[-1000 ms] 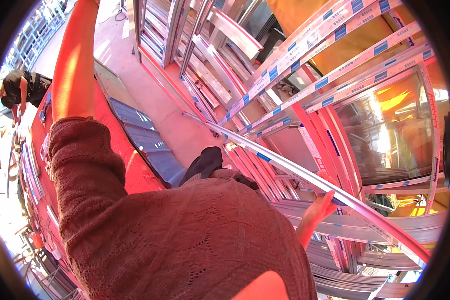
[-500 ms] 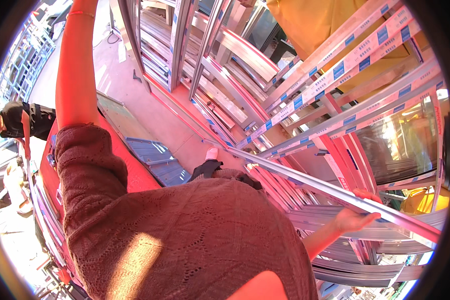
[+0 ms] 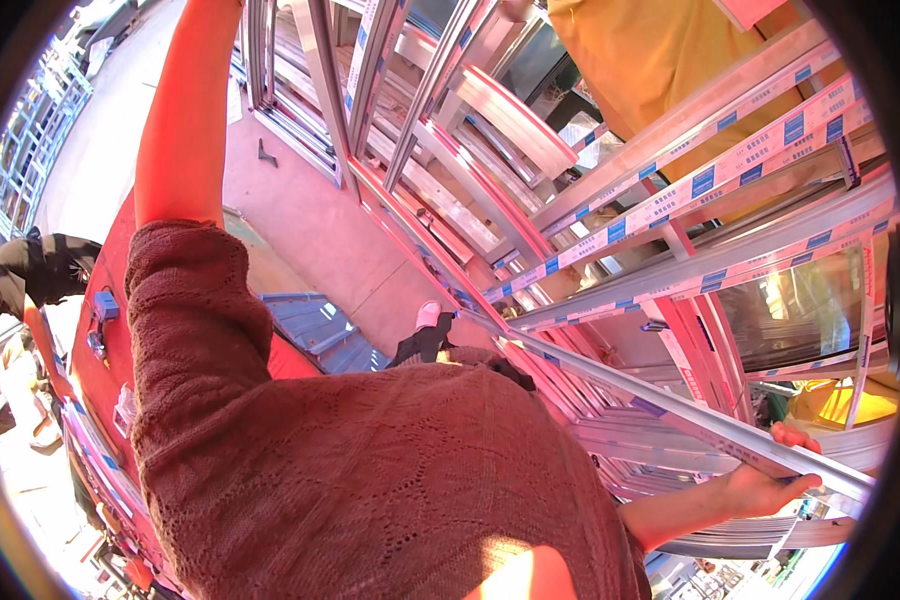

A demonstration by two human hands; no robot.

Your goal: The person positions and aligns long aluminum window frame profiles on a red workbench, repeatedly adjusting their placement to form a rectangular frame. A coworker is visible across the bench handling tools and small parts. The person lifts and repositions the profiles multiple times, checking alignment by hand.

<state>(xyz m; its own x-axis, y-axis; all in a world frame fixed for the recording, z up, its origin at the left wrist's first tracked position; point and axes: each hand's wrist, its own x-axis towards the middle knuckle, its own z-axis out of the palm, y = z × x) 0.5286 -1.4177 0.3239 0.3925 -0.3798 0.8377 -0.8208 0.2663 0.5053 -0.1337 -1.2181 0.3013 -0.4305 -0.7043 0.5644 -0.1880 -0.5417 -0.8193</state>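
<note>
My right hand [image 3: 758, 490] is wrapped around a long silvery metal profile [image 3: 660, 394] at the right, fingertips on its far side and thumb underneath. The profile slants up and left from there, past my foot, along the front of the stacked stock. My left arm [image 3: 185, 120] stretches forward and leaves the picture at the top, so the left hand is out of sight. Nearest to my right hand are bundles of curved-looking grey profiles [image 3: 660, 440]. Farther off, long profiles with blue-and-white labels [image 3: 705, 180] lie across a rack.
Upright metal posts [image 3: 325, 75] stand along the rack, with a yellow cloth [image 3: 640, 70] behind. A dark angled piece [image 3: 267, 153] lies on the floor. To my left are a blue ribbed panel [image 3: 320, 328], a red-covered table [image 3: 95, 350] and a person in black [image 3: 45, 270].
My right hand has shifted right and downward with the metal profile still in it. The left arm has swung slightly right, its hand now out of view. The person at the left has bent nearer the table.
</note>
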